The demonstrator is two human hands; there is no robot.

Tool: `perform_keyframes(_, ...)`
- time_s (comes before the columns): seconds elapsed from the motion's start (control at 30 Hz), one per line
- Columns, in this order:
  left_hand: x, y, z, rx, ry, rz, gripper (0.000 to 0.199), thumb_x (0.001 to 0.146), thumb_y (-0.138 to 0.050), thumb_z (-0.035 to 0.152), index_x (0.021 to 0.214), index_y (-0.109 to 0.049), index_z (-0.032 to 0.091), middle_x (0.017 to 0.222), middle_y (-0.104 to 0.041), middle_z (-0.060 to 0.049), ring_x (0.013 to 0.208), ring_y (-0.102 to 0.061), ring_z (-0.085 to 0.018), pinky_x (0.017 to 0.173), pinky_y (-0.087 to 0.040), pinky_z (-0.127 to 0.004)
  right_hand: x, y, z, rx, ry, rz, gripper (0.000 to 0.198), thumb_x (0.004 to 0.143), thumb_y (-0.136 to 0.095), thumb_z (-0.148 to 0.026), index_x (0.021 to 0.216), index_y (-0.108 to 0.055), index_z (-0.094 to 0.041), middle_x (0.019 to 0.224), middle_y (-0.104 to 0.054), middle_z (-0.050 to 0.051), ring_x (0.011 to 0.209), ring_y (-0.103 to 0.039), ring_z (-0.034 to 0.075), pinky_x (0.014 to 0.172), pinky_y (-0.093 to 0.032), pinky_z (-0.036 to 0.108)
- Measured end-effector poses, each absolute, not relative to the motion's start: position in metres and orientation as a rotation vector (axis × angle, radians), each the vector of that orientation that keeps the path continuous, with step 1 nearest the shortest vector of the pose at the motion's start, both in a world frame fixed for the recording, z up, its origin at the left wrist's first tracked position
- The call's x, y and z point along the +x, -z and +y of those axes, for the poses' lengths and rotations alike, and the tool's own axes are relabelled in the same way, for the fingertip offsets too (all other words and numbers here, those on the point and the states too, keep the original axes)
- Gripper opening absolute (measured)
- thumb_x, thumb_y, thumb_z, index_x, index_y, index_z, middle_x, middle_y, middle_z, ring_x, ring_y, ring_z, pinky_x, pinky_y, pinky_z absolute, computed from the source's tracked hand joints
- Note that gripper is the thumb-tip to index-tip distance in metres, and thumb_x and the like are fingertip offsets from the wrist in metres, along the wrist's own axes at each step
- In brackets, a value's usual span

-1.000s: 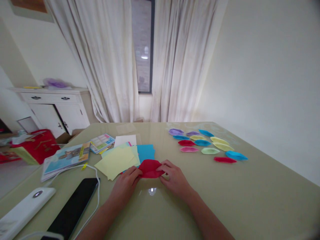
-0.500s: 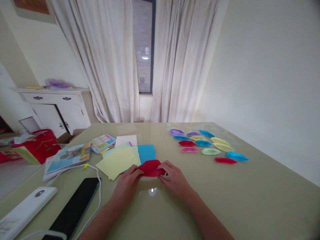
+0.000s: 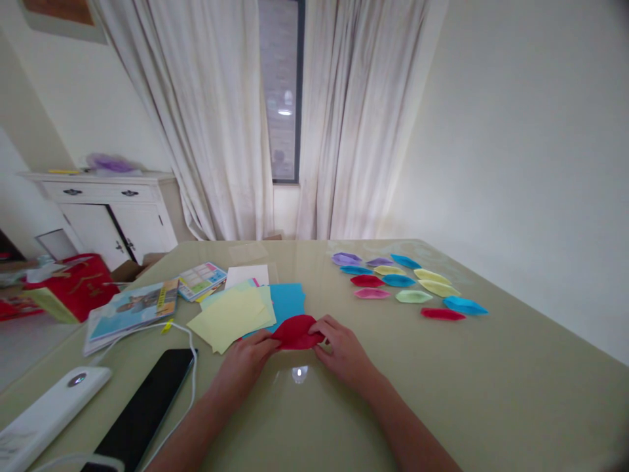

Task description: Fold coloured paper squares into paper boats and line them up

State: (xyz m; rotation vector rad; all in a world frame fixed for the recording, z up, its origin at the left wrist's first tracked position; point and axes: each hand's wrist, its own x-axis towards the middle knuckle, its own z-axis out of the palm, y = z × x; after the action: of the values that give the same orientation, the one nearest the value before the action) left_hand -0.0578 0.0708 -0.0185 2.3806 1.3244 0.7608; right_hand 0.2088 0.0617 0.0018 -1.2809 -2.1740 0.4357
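Observation:
A red folded paper boat is held just over the table between my two hands. My left hand pinches its left end, and my right hand grips the right end, its fingertips partly hidden by the paper. Just behind it lie sheets of yellow paper and blue paper. Farther right stand several finished-looking paper boats, among them a dark red one, a pink one, a pale green one and a blue one.
On the left lie a black phone, a white power bank with a white cable, and a magazine. A red bag stands beyond the table's left edge. Curtains hang behind the table.
My left hand has shifted slightly down and left on the red paper, whose middle looks a little rounder. My right hand stays nearly where it was.

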Motion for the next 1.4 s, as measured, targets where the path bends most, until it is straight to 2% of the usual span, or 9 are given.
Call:
perform_keyframes(0.27,-0.066,0.01,0.076,2.402,-0.702,1.218,0.038,0.1,-0.049,0.013,0.105,-0.084,0.027,0.104,-0.084,-0.004,0.095,-0.08,-0.023,0.084,-0.06,-0.029,0.209,0.001,0.06,-1.312,-0.406,-2.249,0.03,0.086,-0.067,-0.009,0.113,-0.072,-0.022,0.114,-0.073,0.005,0.104,-0.07,0.022,0.093,-0.052,0.03)
perform_keyframes(0.43,-0.073,0.014,0.08,2.433,-0.739,1.192,0.052,0.09,-0.047,0.001,0.118,-0.081,0.028,0.113,-0.084,-0.003,0.103,-0.08,-0.023,0.092,-0.061,-0.031,0.21,-0.001,0.059,-1.287,-0.382,-2.281,0.029,0.09,-0.069,-0.015,0.117,-0.073,-0.022,0.116,-0.071,0.007,0.106,-0.069,0.024,0.094,-0.053,0.033)
perform_keyframes(0.57,-0.072,0.023,0.081,2.459,-0.859,1.223,0.056,0.083,-0.044,-0.005,0.112,-0.08,0.026,0.108,-0.082,-0.005,0.1,-0.079,-0.022,0.089,-0.063,-0.033,0.208,-0.002,0.058,-1.247,-0.372,-2.262,0.028,0.093,-0.069,-0.017,0.12,-0.073,-0.023,0.116,-0.071,0.006,0.104,-0.07,0.022,0.093,-0.054,0.032)
perform_keyframes(0.7,-0.058,0.026,0.071,2.484,-1.083,1.303,0.05,0.089,-0.047,0.001,0.125,-0.074,0.022,0.139,-0.068,-0.014,0.13,-0.064,-0.033,0.111,-0.053,-0.054,0.203,-0.003,0.056,-1.209,-0.354,-2.209,0.024,0.094,-0.069,-0.018,0.117,-0.074,-0.022,0.112,-0.07,0.007,0.099,-0.07,0.022,0.091,-0.055,0.033)
perform_keyframes(0.77,-0.048,0.026,0.062,2.515,-1.166,1.278,0.048,0.093,-0.054,0.006,0.135,-0.068,0.026,0.148,-0.062,-0.013,0.138,-0.057,-0.034,0.115,-0.047,-0.057,0.2,-0.003,0.054,-1.178,-0.347,-2.188,0.023,0.094,-0.069,-0.018,0.117,-0.074,-0.022,0.109,-0.07,0.007,0.097,-0.069,0.022,0.09,-0.056,0.033)
perform_keyframes(0.9,-0.028,0.028,0.05,2.576,-1.238,1.107,0.044,0.1,-0.068,0.022,0.142,-0.063,0.032,0.136,-0.072,-0.007,0.125,-0.065,-0.03,0.11,-0.05,-0.049,0.193,-0.002,0.051,-1.063,-0.356,-2.166,0.017,0.097,-0.068,-0.021,0.112,-0.075,-0.023,0.105,-0.071,0.006,0.096,-0.068,0.022,0.089,-0.056,0.034)
perform_keyframes(1.03,-0.025,0.035,0.052,2.517,-1.309,1.074,0.032,0.107,-0.061,0.03,0.139,-0.065,0.031,0.125,-0.077,-0.007,0.113,-0.07,-0.027,0.101,-0.055,-0.044,0.19,0.001,0.049,-0.943,-0.411,-2.088,0.012,0.101,-0.069,-0.028,0.111,-0.073,-0.023,0.101,-0.073,0.006,0.09,-0.069,0.021,0.083,-0.057,0.032)
perform_keyframes(1.17,-0.032,0.036,0.057,2.422,-1.354,1.067,0.023,0.109,-0.058,0.036,0.127,-0.071,0.029,0.117,-0.078,-0.007,0.11,-0.072,-0.027,0.098,-0.058,-0.041,0.189,0.003,0.048,-0.855,-0.491,-1.977,0.02,0.1,-0.073,-0.029,0.118,-0.067,-0.023,0.103,-0.076,0.004,0.082,-0.071,0.017,0.076,-0.06,0.028)
perform_keyframes(1.4,-0.029,0.025,0.054,2.287,-1.28,0.977,0.019,0.108,-0.056,0.03,0.121,-0.07,0.027,0.116,-0.076,-0.007,0.11,-0.072,-0.023,0.097,-0.06,-0.035,0.19,-0.001,0.047,-0.773,-0.512,-1.934,0.035,0.093,-0.066,-0.014,0.126,-0.065,-0.024,0.105,-0.072,0.005,0.085,-0.07,0.018,0.079,-0.06,0.031)
